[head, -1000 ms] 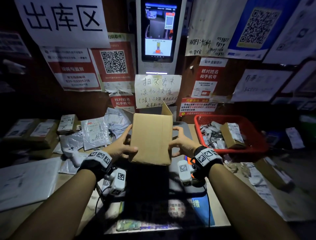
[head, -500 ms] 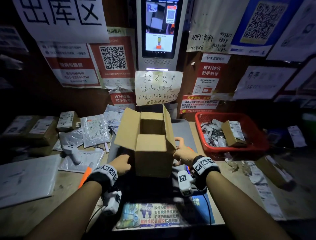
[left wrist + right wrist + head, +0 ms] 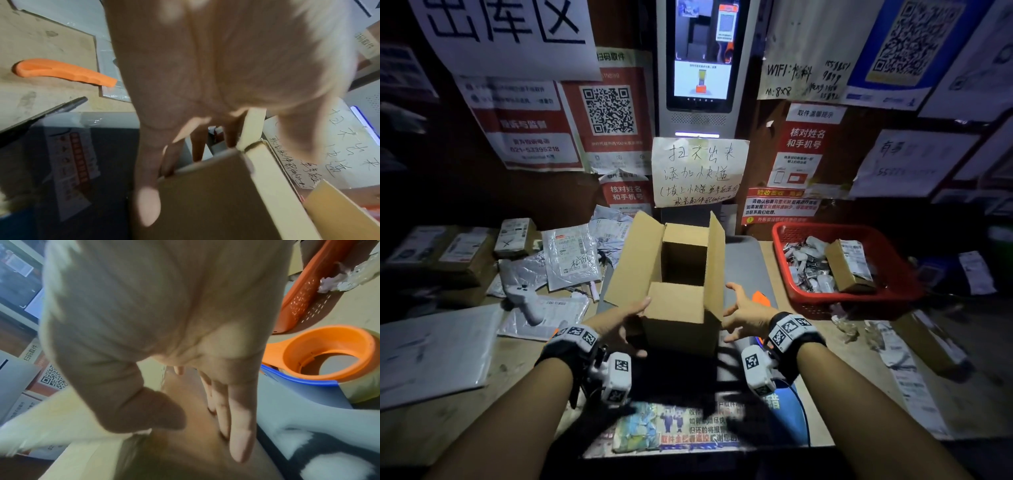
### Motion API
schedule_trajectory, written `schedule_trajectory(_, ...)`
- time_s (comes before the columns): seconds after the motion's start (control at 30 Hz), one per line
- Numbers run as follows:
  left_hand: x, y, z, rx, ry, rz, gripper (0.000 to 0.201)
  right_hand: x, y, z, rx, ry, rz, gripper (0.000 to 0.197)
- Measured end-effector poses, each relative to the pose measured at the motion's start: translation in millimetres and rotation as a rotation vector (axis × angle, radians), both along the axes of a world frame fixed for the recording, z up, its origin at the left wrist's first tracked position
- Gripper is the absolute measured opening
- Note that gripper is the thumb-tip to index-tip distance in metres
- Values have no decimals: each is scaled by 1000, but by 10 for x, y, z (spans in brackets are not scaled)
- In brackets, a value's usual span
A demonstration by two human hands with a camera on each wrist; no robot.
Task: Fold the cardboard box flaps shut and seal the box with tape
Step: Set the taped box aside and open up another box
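Observation:
A small brown cardboard box [image 3: 681, 329] stands upright on a grey platform [image 3: 748, 270]. Its left flap [image 3: 633, 260] leans outward, the right flap [image 3: 717, 260] stands up, and the near flap [image 3: 676, 301] lies folded inward. My left hand [image 3: 619, 322] lies against the box's near left corner, fingers [image 3: 148, 203] straight along the cardboard. On the other side, my right hand [image 3: 743, 308] is spread open, its fingers [image 3: 240, 418] flat along the wall. An orange tape dispenser [image 3: 329, 356] with a roll lies just right of that hand, partly hidden in the head view.
A red basket [image 3: 893, 294] with a small parcel and packets stands at the right. Parcels and plastic mailers [image 3: 571, 257] crowd the left. An orange-handled cutter [image 3: 61, 71] and a pen [image 3: 51, 110] lie left of my left hand. A kiosk screen [image 3: 703, 51] and posters cover the wall behind.
The box, held up and tilted a second ago, now stands upright on the platform. Both hands have loosened from its sides, and the right hand's fingers have spread.

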State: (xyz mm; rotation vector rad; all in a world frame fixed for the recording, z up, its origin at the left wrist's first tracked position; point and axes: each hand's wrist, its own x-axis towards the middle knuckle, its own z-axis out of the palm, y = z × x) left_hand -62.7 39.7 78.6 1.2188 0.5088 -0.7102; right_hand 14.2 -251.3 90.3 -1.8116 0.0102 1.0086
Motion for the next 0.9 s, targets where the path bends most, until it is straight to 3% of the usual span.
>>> schedule_trajectory(0.13,201,66,-80,245,-134,394,33,-30,109,47,-1,42,-45,54)
schedule_trajectory(0.23,276,108,-166,309,-105,540,68,69,156,33,-126,-151,-183,38)
schedule_trajectory(0.4,313,-56,-33,345,53,408,107,385,136,34,-206,-371,-320,70)
schedule_trajectory(0.57,734,268,-761,719,-59,222,144,629,188,286,-249,-512,-307,61)
schedule_trajectory(0.63,906,420,-1024,756,-117,232,135,719,184,300,-250,-524,-308,59)
schedule_trajectory(0.77,845,255,-573,763,-238,313,109,838,186,168,-224,-523,-324,81)
schedule_trajectory(0.9,843,16,-134,818,-250,426,83,963,145,101,-161,-458,-440,79)
